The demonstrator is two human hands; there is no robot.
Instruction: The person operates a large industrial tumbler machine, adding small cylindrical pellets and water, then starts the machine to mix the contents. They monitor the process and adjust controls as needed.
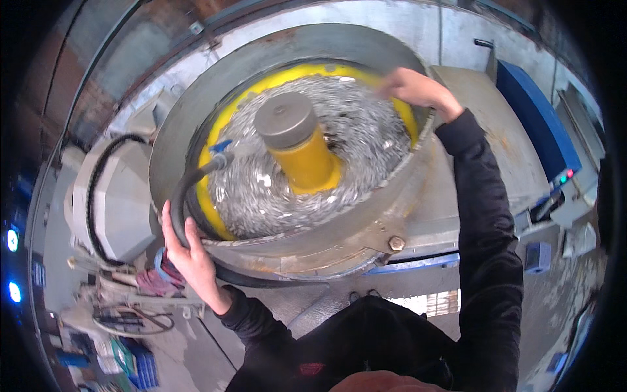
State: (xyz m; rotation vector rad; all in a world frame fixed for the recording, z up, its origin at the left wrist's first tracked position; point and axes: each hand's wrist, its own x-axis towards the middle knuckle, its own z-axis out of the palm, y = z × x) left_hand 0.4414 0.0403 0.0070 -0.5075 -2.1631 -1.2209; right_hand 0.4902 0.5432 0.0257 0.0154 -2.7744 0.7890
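Our left hand (189, 258) wraps the stiff black rubber hose (186, 186) at the near rim of the round grey steel tub (313, 251); we judge it grippy, best held there. Our right hand (415, 88), blurred, fingers bent, reaches into loose, slippery small silver metal pieces (359, 137) beyond the yellow centre post (304, 153).

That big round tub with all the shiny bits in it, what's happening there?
A person in black sleeves is leaning over a big round metal tub with a yellow lining. It is full of small shiny metal pieces heaped around a yellow centre post with a grey cap. The left hand grips a black hose that bends over the rim, its nozzle aimed into the pieces. The right hand reaches over the far rim, right at the pieces; it looks blurred.
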